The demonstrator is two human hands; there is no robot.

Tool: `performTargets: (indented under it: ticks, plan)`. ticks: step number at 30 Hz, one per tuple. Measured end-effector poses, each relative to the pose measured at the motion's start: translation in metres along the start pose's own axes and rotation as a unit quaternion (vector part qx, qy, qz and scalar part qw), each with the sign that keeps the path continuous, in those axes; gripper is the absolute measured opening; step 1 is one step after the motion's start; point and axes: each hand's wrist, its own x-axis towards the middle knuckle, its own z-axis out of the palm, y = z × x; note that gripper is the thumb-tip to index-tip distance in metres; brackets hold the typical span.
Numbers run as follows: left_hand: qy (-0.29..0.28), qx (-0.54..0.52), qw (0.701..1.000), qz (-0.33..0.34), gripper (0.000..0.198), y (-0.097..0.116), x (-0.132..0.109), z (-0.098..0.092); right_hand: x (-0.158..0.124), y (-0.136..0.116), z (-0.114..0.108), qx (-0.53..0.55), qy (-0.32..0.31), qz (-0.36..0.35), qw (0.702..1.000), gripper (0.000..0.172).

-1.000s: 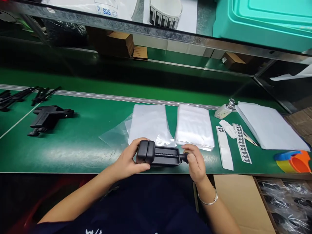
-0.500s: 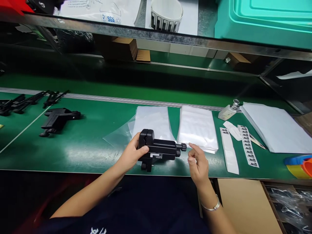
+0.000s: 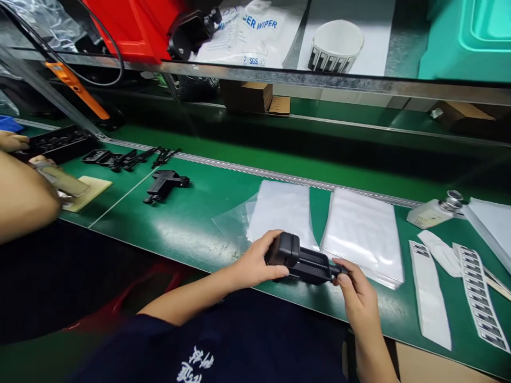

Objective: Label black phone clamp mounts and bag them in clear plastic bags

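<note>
My left hand [image 3: 255, 263] is wrapped round the blocky end of a black device with a long slotted body [image 3: 311, 264]. The device is held level just above the table's front edge. At its other end, the fingers and thumb of my right hand [image 3: 361, 292] pinch a small black knob [image 3: 339, 269], partly hidden by them. Behind the device lie two stacks of clear plastic bags, a left stack [image 3: 282, 207] and a right stack [image 3: 363, 234]. A similar black device [image 3: 164, 185] rests on the table to the left.
A co-worker's arm [image 3: 24, 197] reaches in at far left, beside a yellowish pad [image 3: 90, 194]. To the right are label strips [image 3: 481, 298], a bottle [image 3: 433, 213] and tweezers [image 3: 499, 284]. A metal shelf [image 3: 279, 74] crosses overhead, holding a label roll [image 3: 337, 45].
My right fingers, apart from the knob before, are now closed on it. The device has tilted and turned in my left hand. The view has swung left, bringing in the co-worker's arm.
</note>
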Motion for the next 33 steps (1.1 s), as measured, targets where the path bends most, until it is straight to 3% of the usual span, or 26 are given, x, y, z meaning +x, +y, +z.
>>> performTargets:
  ticks: [7,9,11,15,19,25,30,33]
  plan:
    - [-0.028,-0.056,0.998,-0.007,0.077,0.005,0.004,0.0,-0.005,0.015,-0.008,-0.012,0.041,-0.155,0.987,0.028]
    - [-0.033,-0.059,0.998,-0.003,0.077,0.005,0.004,-0.001,-0.003,0.018,-0.012,-0.016,0.033,-0.167,0.985,0.028]
    - [-0.033,-0.036,0.999,0.007,0.076,0.005,0.001,-0.002,-0.002,0.016,-0.015,-0.004,0.013,-0.136,0.991,0.025]
    - [-0.03,0.001,0.998,0.056,0.071,-0.001,-0.008,-0.004,-0.004,0.001,-0.009,0.118,-0.049,0.01,0.992,0.025]
    - [0.016,-0.042,0.999,-0.001,0.072,-0.008,-0.003,-0.004,0.002,-0.012,0.005,0.233,-0.052,0.099,0.966,0.032]
    - [0.06,-0.158,0.983,-0.072,0.065,-0.01,0.011,0.007,0.006,-0.018,0.013,0.255,-0.024,0.101,0.961,0.036]
    - [0.071,-0.303,0.932,-0.186,0.066,-0.003,0.019,0.011,0.004,-0.011,0.014,0.282,-0.016,0.071,0.957,0.036]
    - [0.085,-0.336,0.913,-0.213,0.063,-0.001,0.023,0.012,0.0,-0.006,0.017,0.288,-0.029,0.073,0.954,0.032]
